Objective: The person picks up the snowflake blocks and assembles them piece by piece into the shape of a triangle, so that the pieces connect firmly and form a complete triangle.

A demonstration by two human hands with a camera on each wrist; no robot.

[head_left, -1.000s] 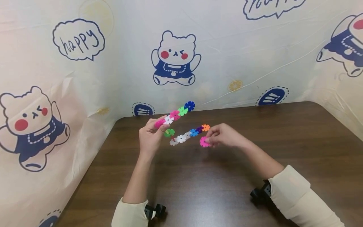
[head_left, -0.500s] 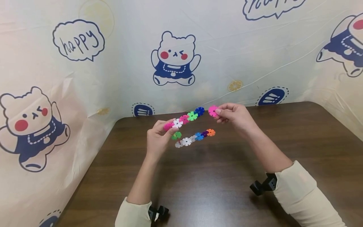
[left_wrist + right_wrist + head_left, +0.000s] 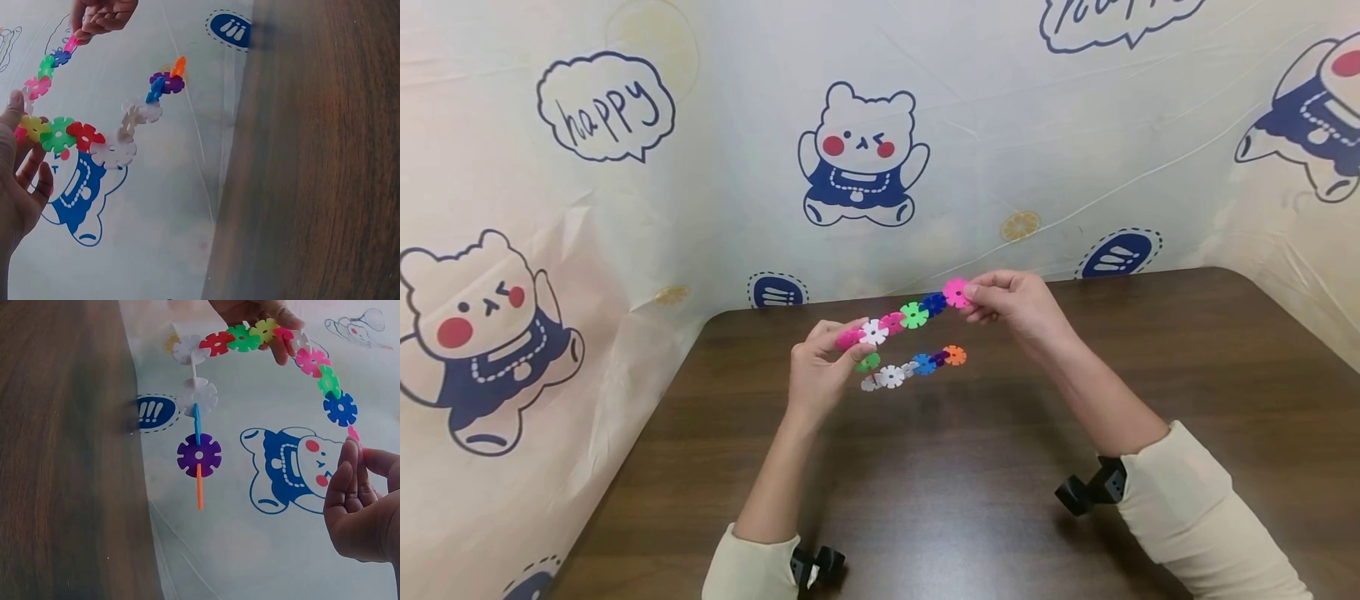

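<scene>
Curved multicoloured snowflake-disc chain (image 3: 910,333), pink disc (image 3: 956,292) endmost.

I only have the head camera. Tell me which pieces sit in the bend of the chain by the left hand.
Observer: The left wrist view shows the chain bending at the left hand through a yellow piece, a green piece, a red piece and a white piece.
Operator: Now report how the right hand grips.
Observer: In the right wrist view the right hand pinches the pink piece edge-on at its fingertips, just below the blue piece. Whether the two are slotted together I cannot tell.
</scene>
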